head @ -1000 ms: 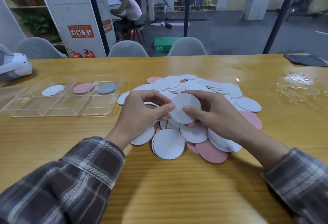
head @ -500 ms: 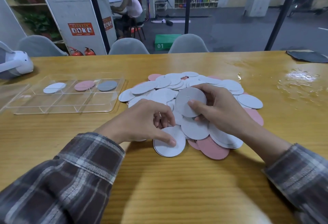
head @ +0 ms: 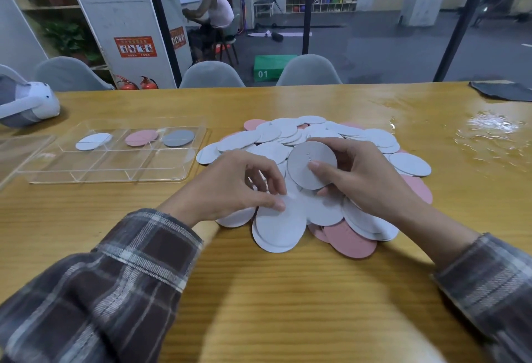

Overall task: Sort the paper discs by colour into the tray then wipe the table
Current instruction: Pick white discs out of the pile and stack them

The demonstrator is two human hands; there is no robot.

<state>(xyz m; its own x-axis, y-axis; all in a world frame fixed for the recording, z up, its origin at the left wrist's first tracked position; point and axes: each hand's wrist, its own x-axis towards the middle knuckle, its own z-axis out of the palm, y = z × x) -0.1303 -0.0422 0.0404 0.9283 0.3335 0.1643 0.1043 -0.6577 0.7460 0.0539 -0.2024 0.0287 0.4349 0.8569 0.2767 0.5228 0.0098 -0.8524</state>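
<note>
The right hand [head: 365, 181] pinches a grey disc [head: 305, 161] tilted up over the pile [head: 359, 135] (probably to judge its colour for the tray [head: 115, 172] at left), while the left hand [head: 230, 184], fingers curled, nips a white disc [head: 279, 227] at the near edge.

Head-worn view, forward-down over table [head: 276, 290]

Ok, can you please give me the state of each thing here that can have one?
right hand, holds a grey disc above the pile.
left hand, thumb touches a white disc at the pile's near edge; grip unclear.
pile, unsorted heap, mostly white, some pink.
tray, one disc in each of three far compartments.
table, wet patch at far right.
cloth, lies untouched, far right.
</note>
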